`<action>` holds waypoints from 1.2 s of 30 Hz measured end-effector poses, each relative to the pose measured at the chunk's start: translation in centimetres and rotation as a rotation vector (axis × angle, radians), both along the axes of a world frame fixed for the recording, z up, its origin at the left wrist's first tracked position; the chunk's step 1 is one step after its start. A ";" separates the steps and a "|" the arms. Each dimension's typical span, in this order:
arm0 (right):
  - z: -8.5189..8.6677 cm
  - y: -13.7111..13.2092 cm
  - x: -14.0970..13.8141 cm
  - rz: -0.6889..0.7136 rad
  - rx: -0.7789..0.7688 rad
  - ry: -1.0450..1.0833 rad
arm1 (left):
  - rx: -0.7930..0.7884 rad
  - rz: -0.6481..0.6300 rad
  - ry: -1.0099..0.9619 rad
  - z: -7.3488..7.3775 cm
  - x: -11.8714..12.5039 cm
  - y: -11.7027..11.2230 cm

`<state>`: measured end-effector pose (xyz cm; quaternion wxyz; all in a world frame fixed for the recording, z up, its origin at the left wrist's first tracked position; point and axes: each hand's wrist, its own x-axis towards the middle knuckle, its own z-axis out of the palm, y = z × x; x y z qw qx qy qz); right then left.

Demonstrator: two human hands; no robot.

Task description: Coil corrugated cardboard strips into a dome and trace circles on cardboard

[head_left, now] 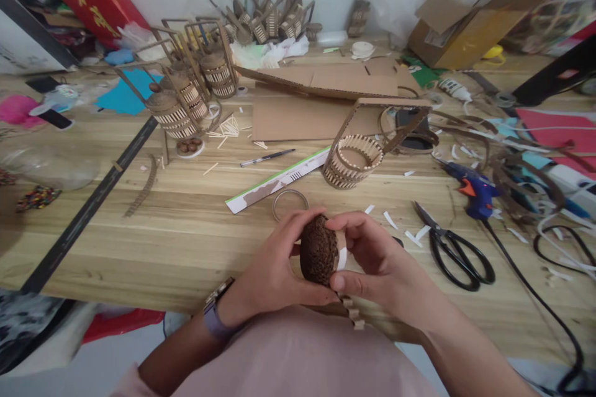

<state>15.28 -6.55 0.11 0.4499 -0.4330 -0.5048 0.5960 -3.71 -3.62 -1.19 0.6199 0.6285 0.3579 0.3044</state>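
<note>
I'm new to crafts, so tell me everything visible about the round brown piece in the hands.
The round brown piece has a rough, ridged surface, like coiled corrugated cardboard. A tan strip with a white patch lies along its right side; a wavy tail hangs below. Turned on edge, it is held between the left hand and right hand over the table.

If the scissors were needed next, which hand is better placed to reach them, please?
Probably the right hand: the scissors lie on its side, farther from the left hand. Both hold the brown piece.

The right hand (384, 263) hides — partly — the brown roll (318, 251).
</note>
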 end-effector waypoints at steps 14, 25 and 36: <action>1.7 -2.1 -0.9 -0.319 0.216 -0.547 | 0.201 0.278 0.183 -0.1 0.7 -0.2; 1.5 -1.8 -1.3 -0.370 0.524 -0.827 | 0.371 0.357 0.321 -0.2 1.0 -0.5; 0.9 -1.7 -1.1 -0.342 0.710 -1.000 | 0.379 0.350 0.371 0.0 1.2 -0.7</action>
